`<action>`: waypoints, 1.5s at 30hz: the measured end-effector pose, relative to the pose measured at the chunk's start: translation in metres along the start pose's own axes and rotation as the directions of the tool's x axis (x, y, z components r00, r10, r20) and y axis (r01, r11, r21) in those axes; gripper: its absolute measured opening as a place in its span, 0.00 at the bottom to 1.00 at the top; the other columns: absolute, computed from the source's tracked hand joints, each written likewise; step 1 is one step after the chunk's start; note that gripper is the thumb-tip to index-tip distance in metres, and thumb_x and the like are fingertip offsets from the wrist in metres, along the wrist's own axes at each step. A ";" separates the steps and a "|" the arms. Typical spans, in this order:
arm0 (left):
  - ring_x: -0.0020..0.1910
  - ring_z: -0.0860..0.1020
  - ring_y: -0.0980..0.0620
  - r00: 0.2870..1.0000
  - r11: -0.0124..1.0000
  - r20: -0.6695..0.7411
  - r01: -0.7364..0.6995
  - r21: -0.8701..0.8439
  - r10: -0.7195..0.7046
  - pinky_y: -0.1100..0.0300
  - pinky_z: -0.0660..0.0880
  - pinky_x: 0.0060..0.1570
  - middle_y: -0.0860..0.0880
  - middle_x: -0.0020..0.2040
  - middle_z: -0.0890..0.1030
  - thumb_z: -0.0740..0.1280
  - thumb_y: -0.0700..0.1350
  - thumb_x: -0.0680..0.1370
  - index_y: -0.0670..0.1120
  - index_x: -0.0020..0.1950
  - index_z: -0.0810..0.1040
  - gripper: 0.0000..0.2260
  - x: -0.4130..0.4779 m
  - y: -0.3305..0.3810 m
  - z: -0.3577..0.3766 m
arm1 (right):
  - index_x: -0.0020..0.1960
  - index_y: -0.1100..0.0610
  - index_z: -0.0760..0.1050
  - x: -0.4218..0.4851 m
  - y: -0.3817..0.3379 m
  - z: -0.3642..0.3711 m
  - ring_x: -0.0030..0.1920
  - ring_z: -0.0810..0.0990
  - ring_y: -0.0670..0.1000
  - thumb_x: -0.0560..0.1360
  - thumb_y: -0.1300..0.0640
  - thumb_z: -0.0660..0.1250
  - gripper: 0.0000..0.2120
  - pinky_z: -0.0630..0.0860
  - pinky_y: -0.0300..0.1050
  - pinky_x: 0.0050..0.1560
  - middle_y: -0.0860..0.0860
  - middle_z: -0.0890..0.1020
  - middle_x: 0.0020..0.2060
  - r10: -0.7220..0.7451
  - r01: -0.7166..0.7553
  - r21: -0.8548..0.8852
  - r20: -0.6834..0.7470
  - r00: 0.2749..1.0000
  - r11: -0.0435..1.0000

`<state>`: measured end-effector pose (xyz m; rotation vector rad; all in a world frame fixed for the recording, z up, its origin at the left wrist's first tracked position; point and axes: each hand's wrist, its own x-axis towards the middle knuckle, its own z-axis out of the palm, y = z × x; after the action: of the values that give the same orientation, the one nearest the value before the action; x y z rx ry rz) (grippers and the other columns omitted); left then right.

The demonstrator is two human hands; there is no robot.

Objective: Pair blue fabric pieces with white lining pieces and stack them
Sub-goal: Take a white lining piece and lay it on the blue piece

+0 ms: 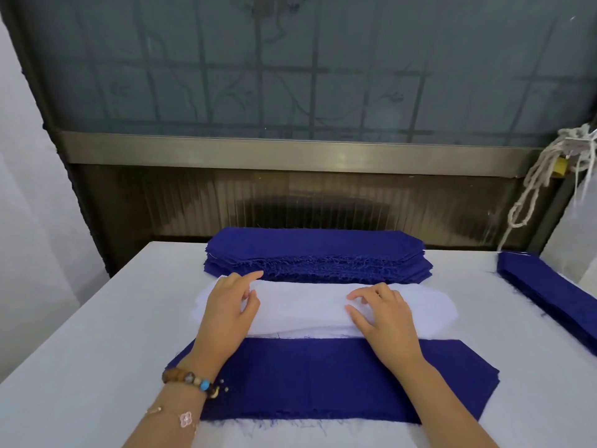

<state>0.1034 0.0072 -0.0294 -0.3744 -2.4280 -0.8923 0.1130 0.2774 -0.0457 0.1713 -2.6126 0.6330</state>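
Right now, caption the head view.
Left hand and right hand touch white lining between far blue stack and near blue stack.

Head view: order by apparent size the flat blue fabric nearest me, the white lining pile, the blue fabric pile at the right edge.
1. Flat blue fabric, though nearest the camera.
2. White lining pile.
3. Blue fabric pile at right edge, cropped.

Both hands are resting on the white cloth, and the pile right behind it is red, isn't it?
Not quite. The head view shows that the pile right behind the white cloth is blue, not red. The rest is right: the left hand and the right hand both rest on the white cloth.
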 end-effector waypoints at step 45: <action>0.44 0.77 0.61 0.978 0.955 0.040 0.206 -0.214 -0.203 0.77 0.70 0.39 0.57 0.43 0.81 0.72 0.45 0.75 0.53 0.45 0.79 0.03 0.003 -0.026 -0.017 | 0.46 0.45 0.77 0.012 0.049 -0.039 0.62 0.66 0.54 0.73 0.43 0.71 0.07 0.61 0.50 0.58 0.46 0.72 0.53 0.448 -0.451 -0.074 -0.056 0.892 0.890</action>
<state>0.0964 -0.0237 -0.0304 -0.2102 -2.4229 -1.2552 0.1068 0.3383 -0.0292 -0.4854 -2.6483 0.6625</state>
